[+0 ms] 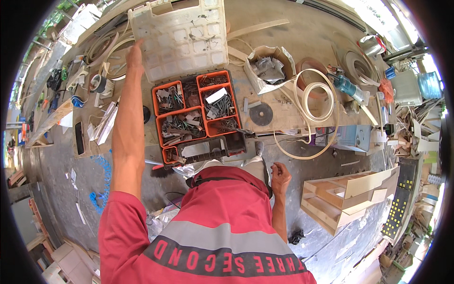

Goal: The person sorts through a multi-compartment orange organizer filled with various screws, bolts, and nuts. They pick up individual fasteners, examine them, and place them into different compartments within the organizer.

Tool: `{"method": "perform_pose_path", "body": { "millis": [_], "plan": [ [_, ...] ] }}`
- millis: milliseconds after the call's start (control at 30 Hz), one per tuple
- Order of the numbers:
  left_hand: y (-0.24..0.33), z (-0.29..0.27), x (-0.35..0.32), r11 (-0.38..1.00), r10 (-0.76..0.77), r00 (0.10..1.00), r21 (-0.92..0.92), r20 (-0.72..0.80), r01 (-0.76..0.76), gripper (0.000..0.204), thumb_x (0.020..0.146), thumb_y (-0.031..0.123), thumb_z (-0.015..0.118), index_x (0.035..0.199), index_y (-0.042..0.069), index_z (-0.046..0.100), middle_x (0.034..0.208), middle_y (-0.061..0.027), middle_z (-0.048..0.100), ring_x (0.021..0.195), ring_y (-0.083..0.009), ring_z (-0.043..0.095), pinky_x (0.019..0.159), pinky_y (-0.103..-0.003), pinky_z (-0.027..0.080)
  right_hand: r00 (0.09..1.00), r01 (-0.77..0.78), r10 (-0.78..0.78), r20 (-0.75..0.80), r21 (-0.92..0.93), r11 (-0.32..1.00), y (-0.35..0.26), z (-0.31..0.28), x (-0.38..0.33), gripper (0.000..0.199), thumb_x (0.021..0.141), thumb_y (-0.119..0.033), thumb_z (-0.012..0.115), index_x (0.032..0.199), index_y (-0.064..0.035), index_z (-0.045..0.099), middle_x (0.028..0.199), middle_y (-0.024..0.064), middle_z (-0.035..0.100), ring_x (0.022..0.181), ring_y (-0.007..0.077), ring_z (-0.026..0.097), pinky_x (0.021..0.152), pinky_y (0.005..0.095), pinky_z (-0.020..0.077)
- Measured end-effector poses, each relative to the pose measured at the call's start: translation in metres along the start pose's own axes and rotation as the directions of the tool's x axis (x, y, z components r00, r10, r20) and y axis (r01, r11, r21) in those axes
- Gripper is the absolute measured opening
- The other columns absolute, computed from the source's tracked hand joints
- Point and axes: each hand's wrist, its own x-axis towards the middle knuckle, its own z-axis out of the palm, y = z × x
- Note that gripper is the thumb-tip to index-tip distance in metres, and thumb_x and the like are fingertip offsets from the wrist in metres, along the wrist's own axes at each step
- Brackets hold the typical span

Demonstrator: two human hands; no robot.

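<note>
A black organizer case (235, 142) with orange bins stands on the workbench in front of me, its lid raised. Screws, nails and small metal pieces (182, 127) fill several bins, and a white piece (216, 96) lies in one at the right. My left arm reaches straight forward. My left hand (134, 57) is closed at the left edge of the clear lid (177, 40); part of its fingers is hidden by the lid. Low beside my body hangs my right hand (280, 178), its fingers curled with nothing visible in them.
Right of the case are an opened bag (269, 71), a black disc (261, 114), coils of edge banding (318, 102) and a teal power tool (347, 87). A phone (79, 138) lies on the left. A wooden frame (347, 194) rests below on the right.
</note>
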Motion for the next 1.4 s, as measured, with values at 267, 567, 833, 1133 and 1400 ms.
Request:
{"method": "perform_pose_path", "body": {
  "millis": [267, 567, 833, 1133, 1400],
  "plan": [
    [-0.014, -0.018, -0.006, 0.664, 0.404, 0.905, 0.638, 0.131, -0.389, 0.052, 0.088, 0.026, 0.079, 0.129, -0.004, 0.070, 0.131, -0.0140, 0.071, 0.117, -0.0207, 0.066, 0.103, -0.034, 0.047, 0.998, -0.013, 0.013, -0.059, 0.008, 1.000, -0.011, -0.021, 0.018, 0.018, 0.100, -0.009, 0.068, 0.111, 0.0044, 0.075, 0.089, 0.0100, 0.077, 0.074, 0.0139, 0.069, 0.068, 0.0284, 0.0566],
    [0.022, -0.004, -0.081, 0.957, 0.284, 0.957, 0.066, -0.053, -0.281, 0.032, 0.092, 0.027, 0.070, 0.108, 0.000, 0.075, 0.110, -0.0072, 0.072, 0.107, -0.0195, 0.065, 0.099, -0.034, 0.047, 0.985, 0.133, -0.124, -0.119, 0.070, 0.989, -0.053, -0.030, 0.054, 0.017, 0.101, -0.008, 0.068, 0.112, 0.0027, 0.075, 0.092, 0.0088, 0.076, 0.076, 0.0120, 0.068, 0.068, 0.0272, 0.0555],
    [-0.062, -0.101, -0.216, 0.736, 0.576, 0.738, 0.171, 0.352, -0.655, 0.034, 0.082, 0.013, 0.076, 0.114, 0.007, 0.069, 0.138, -0.0173, 0.066, 0.135, -0.0328, 0.060, 0.115, -0.044, 0.045, 0.912, 0.355, -0.259, -0.319, 0.297, 0.886, -0.148, -0.049, 0.078, 0.019, 0.105, -0.008, 0.064, 0.119, 0.0015, 0.073, 0.095, 0.0072, 0.075, 0.077, 0.0091, 0.063, 0.070, 0.0248, 0.0531],
    [-0.105, -0.119, -0.257, 0.882, 0.374, 0.795, 0.083, 0.478, -0.465, 0.063, 0.080, 0.004, 0.082, 0.137, 0.014, 0.059, 0.171, -0.0151, 0.030, 0.158, -0.0323, 0.030, 0.125, -0.044, 0.033, 0.536, 0.717, -0.731, 0.423, 0.230, 0.658, -0.389, 0.080, 0.153, 0.022, 0.104, -0.007, 0.061, 0.121, 0.0033, 0.071, 0.105, 0.0123, 0.077, 0.095, 0.0194, 0.073, 0.083, 0.0335, 0.0560],
    [-0.110, -0.122, -0.241, 0.791, 0.468, 0.687, 0.082, 0.555, -0.606, 0.071, 0.077, 0.016, 0.086, 0.140, 0.016, 0.054, 0.173, -0.0233, 0.024, 0.157, -0.0445, 0.032, 0.122, -0.045, 0.038, 0.341, 0.927, -0.602, 0.722, -0.149, 0.345, -0.471, 0.336, 0.237, 0.023, 0.085, 0.002, 0.063, 0.105, 0.0053, 0.075, 0.105, 0.0302, 0.073, 0.103, 0.0454, 0.072, 0.087, 0.0503, 0.0573]
  ]
}}
